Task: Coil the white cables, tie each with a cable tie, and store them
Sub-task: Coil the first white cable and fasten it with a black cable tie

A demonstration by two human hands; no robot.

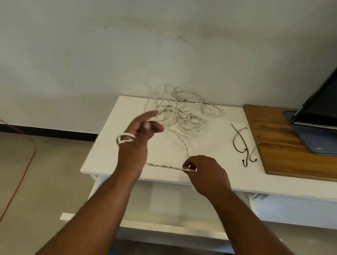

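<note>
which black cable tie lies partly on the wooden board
The cable tie nearer the monitor: its tail crosses onto the wooden board. The looped one lies wholly on the white table.

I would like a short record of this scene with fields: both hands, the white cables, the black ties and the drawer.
left hand: raised over white table; loops of white cable wound around it; fingers blurred
right hand: pinches the twisted white cable
tangle: loose white cables, back of table
cable ties: two, black, lying unused right of tangle
drawer: open below the table top
monitor: on wooden board, right
</note>
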